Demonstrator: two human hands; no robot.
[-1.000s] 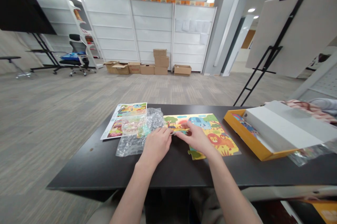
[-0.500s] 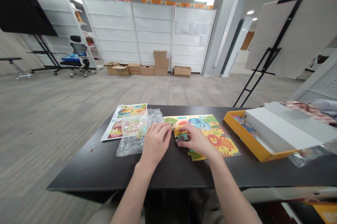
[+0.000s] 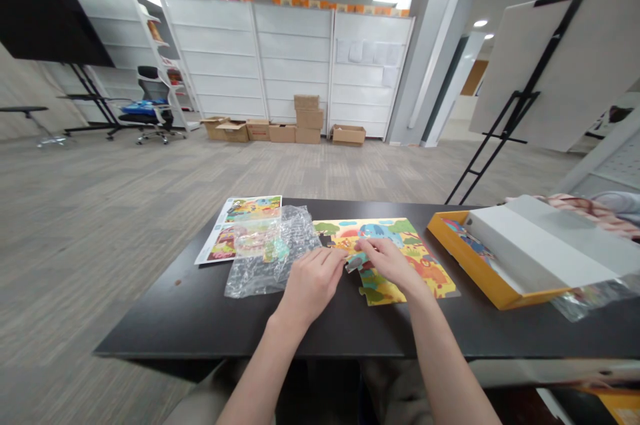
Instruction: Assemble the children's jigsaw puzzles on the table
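A partly assembled jigsaw puzzle (image 3: 425, 252) with bright animal pictures lies on the black table. Along its left side, dark gaps show. My right hand (image 3: 393, 266) reaches over it, fingers curled around a grey and teal puzzle piece (image 3: 356, 262), tilted at the puzzle's left edge. Close beside it, my left hand (image 3: 314, 280) is closed, thumb and fingertips pinched at the left edge of that piece. The fingers partly hide what lies between them.
Left of the puzzle, clear plastic wrap (image 3: 255, 278) overlaps a printed picture sheet (image 3: 217, 238). An open yellow box (image 3: 480, 272) with loose pieces stands at the right, more clear plastic (image 3: 583, 302) beside it. The table's front edge (image 3: 350, 353) runs close to me.
My left hand has moved right and slightly nearer to me, and its fingertips now meet the grey and teal piece. My right hand has lifted and tilted that piece.
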